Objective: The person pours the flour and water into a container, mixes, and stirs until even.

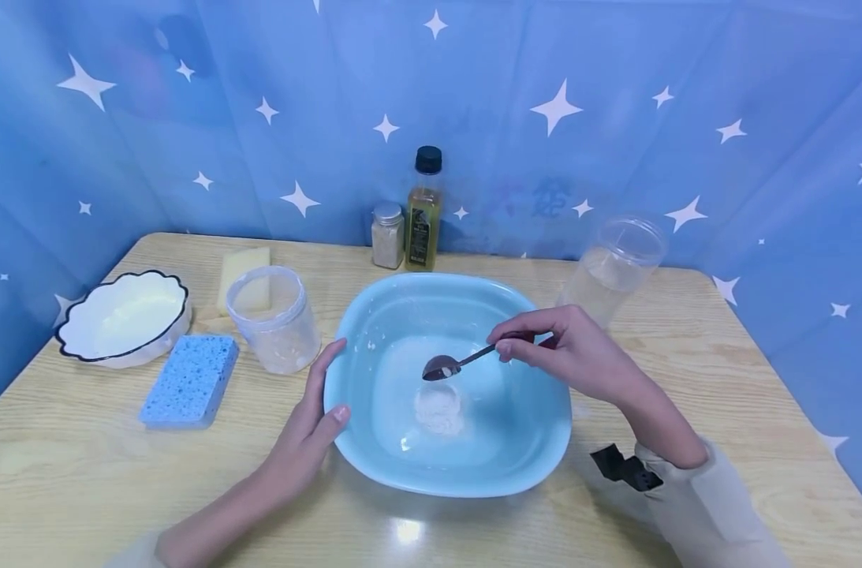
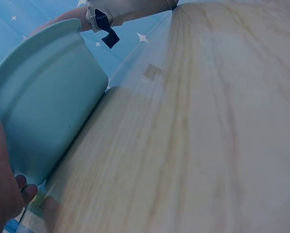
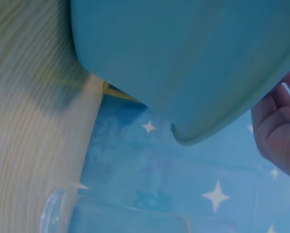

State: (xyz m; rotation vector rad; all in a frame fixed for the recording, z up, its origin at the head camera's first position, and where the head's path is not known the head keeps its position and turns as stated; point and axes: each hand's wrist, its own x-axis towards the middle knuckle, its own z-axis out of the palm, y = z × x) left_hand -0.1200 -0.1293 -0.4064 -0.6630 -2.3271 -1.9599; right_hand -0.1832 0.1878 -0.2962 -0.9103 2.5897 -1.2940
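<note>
Carefully, the fingers of the right hand [image 1: 569,347] pinch the spoon [image 1: 442,368] above white powder [image 1: 439,410] in the basin [image 1: 505,446] on the worktop [image 1: 693,351]; best keep it low, left hand [image 1: 308,422] gripping the basin's side.

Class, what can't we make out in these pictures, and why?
Head view: handle end of the spoon, hidden by the right hand.
Head view: wording on the bottle, too small to read.
Left wrist: part of the left hand, cut off by the left edge.
Right wrist: inside of the basin, hidden by its outer wall.
</note>
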